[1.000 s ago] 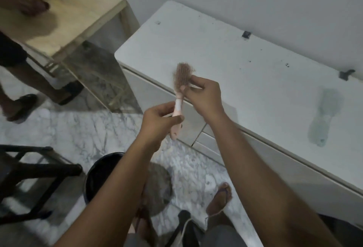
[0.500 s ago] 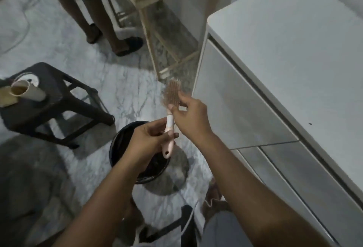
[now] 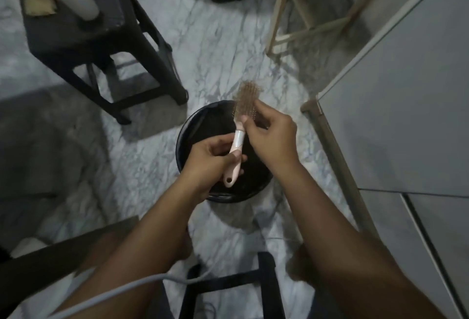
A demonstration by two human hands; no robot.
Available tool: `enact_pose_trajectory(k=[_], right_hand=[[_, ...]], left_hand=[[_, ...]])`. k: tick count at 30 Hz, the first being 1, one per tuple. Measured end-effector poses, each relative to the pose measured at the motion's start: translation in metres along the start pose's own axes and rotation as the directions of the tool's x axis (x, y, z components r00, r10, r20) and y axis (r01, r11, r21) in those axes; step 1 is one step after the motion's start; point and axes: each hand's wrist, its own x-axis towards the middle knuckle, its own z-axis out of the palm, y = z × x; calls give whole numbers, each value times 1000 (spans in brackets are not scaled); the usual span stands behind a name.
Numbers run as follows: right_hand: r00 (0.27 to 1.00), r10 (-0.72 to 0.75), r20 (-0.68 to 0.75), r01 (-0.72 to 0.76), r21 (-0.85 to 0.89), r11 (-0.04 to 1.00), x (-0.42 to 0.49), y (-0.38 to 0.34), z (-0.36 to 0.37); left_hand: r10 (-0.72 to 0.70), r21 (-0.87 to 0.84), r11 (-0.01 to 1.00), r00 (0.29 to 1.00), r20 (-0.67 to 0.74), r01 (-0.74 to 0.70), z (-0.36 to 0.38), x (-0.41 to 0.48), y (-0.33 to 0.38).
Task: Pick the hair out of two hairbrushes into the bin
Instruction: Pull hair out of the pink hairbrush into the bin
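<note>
1. Marble floor [image 3: 215, 47] is carrying the black bin [image 3: 179, 146], with a dark stool [image 3: 83, 34] standing beyond the bin to its left.
2. My left hand [image 3: 210, 164] is gripping the pink hairbrush [image 3: 238, 138] by its handle over the bin's mouth. My right hand [image 3: 271, 138] is pinching the brown hair [image 3: 247, 92] matted in the bristles.
3. I am judging the brush head to be hanging near the bin's far rim, so a loosened tuft could be drifting onto the floor.
</note>
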Motion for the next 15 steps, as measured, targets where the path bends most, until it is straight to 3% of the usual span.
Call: enact_pose_trajectory(k=[9,15], right_hand=[[994,-106,-17,105,-18,994,-46,30,26],[978,-189,84,184,55,981,-81,8,8]], left_hand=[[93,-109,990,995,-19,-95,-21,-26,-61],[112,-225,970,991,70,-94,-35,-80,-65]])
